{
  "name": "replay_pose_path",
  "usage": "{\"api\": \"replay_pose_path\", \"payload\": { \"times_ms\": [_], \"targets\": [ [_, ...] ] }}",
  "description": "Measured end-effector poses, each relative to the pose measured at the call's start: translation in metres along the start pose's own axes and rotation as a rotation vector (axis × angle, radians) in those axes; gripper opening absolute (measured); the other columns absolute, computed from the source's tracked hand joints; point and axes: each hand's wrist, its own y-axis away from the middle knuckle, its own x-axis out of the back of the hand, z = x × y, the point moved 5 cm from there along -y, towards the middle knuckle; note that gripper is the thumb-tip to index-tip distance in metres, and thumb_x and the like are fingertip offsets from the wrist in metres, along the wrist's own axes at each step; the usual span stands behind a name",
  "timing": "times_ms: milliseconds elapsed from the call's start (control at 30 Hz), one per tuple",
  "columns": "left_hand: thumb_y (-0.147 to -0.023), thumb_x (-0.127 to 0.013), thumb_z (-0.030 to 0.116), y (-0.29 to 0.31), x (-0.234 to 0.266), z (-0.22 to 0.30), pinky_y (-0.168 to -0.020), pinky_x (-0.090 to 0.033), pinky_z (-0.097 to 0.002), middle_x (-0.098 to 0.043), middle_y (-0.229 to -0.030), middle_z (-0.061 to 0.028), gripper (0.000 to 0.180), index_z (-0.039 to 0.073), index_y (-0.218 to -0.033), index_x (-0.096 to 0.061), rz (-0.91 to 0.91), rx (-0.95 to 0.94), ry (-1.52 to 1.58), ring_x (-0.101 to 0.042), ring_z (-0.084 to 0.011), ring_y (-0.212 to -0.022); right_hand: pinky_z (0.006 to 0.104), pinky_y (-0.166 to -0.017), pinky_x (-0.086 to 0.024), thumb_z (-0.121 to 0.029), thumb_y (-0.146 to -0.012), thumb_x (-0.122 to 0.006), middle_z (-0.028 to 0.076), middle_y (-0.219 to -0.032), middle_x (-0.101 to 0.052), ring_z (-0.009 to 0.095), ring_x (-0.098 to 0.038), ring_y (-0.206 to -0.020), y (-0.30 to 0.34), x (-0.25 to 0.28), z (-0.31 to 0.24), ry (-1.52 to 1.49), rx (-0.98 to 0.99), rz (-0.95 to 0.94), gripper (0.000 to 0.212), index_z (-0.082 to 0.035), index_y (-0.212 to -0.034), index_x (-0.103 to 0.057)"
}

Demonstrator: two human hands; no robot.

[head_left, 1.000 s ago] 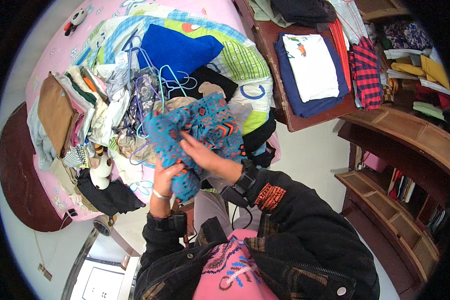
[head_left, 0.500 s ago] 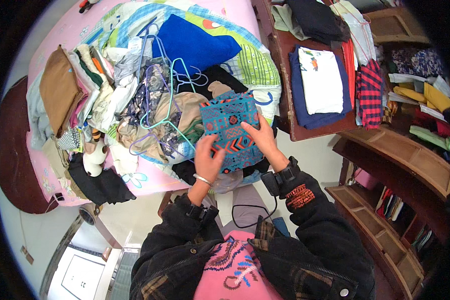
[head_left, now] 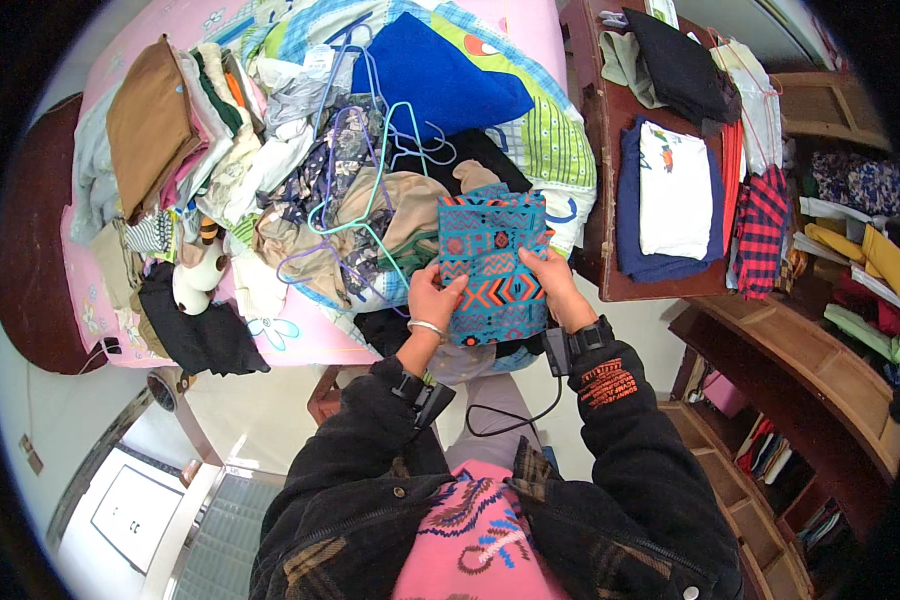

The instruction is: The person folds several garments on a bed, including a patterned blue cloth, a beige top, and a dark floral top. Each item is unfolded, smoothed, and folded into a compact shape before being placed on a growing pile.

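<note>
A folded teal garment [head_left: 494, 268] with an orange, red and black geometric pattern is held up in front of me, over the near edge of the bed. My left hand [head_left: 436, 297] grips its left side, thumb on the front. On its right side, my right hand [head_left: 554, 284] is closed with the thumb on top; the fingers of both hands are partly hidden behind the cloth. Just left of it lie a green hanger [head_left: 375, 205] and a purple hanger [head_left: 335, 262] on rumpled beige and dark floral clothes. Behind rests a folded blue cloth [head_left: 440, 75].
A stack of folded clothes topped by a brown one [head_left: 152, 128] stands on the bed's left, near a plush toy [head_left: 200, 275]. At right, a dark wooden surface [head_left: 595, 270] bears a white folded shirt [head_left: 675, 190] and a red-black checked garment [head_left: 762, 232], beside open wooden shelving [head_left: 840, 370].
My left hand has come up against the garment's left side and closed on it. My right hand has slid toward its right edge. The whole view has shifted a little.
</note>
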Motion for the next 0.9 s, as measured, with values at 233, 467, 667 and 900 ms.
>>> {"api": "replay_pose_path", "payload": {
  "times_ms": [233,467,667,900],
  "targets": [
    [-0.061,-0.074,0.015,0.013,-0.004,0.058,-0.059,-0.043,-0.0343,-0.049,-0.078,-0.0136,0.030,-0.002,-0.071,-0.051,-0.049,-0.502,-0.140,-0.051,-0.0295,-0.067,0.0305,-0.073,-0.050,-0.020,-0.086,-0.064,0.004,-0.096,-0.064,0.014,-0.061,-0.082,-0.017,0.010,0.018,0.061,0.039,0.069,0.025,-0.005,-0.105,-0.059],
    [-0.069,-0.077,0.014,0.021,-0.042,0.038,-0.049,-0.042,-0.0245,-0.062,-0.084,-0.0035,0.045,0.005,-0.107,-0.054,-0.507,0.263,0.568,-0.054,-0.0103,-0.058,0.0294,-0.058,-0.050,-0.027,-0.084,-0.066,0.007,-0.099,-0.063,0.016,-0.061,-0.076,-0.012,0.018,0.020,0.162,-0.048,0.104,0.038,-0.002,-0.110,-0.055],
    [-0.069,-0.076,0.010,0.023,-0.046,0.031,-0.048,-0.044,-0.0254,-0.063,-0.085,-0.0036,0.053,0.005,-0.116,-0.052,-0.616,0.369,0.409,-0.056,-0.0115,-0.057,0.0290,-0.067,-0.049,-0.027,-0.085,-0.065,0.006,-0.096,-0.064,0.015,-0.061,-0.080,-0.003,0.025,0.009,0.248,0.011,0.151,0.034,-0.004,-0.109,-0.058],
    [-0.067,-0.077,0.004,0.059,-0.036,0.106,-0.082,-0.050,-0.0356,-0.061,-0.112,-0.0070,0.065,0.006,-0.125,-0.047,-0.892,0.250,0.970,-0.062,-0.0180,-0.091,0.0345,-0.089,-0.044,-0.038,-0.093,-0.050,0.009,-0.123,-0.052,0.020,-0.053,-0.105,0.043,0.022,-0.040,0.109,0.284,-0.064,0.051,-0.003,-0.128,-0.043]
  ]
}}
